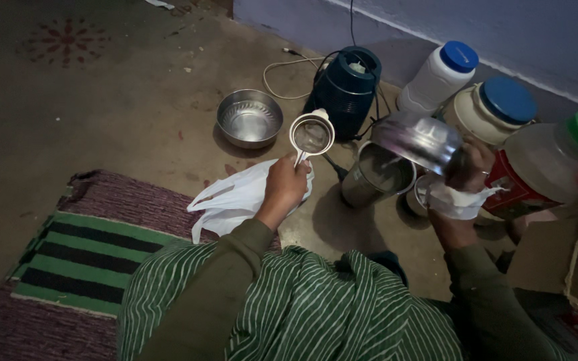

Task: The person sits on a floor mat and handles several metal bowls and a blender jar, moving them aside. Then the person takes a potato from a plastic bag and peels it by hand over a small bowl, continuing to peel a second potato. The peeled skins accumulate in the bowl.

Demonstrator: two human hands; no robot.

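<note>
Pouring from tilted steel bowl into steel mixer jar on floor, bowl mouth leaning over jar rim. Best kept low and close to rim, tipped slowly so contents land inside, not on floor; probably safer with small strainer lined up over jar mouth first, since now held off to left of jar, above floor, not over it.

Right hand: closed round far edge of bowl, white cloth or bag bunched under same hand; fingers partly hidden, exact hold unclear. Left hand: wrapped tight on strainer handle, fist closed, mesh end pointing away from body.

Nearby: empty steel basin left of dark mixer base, white plastic bag on floor under left hand, blue-lidded jars behind, green-lidded jar at right.
</note>
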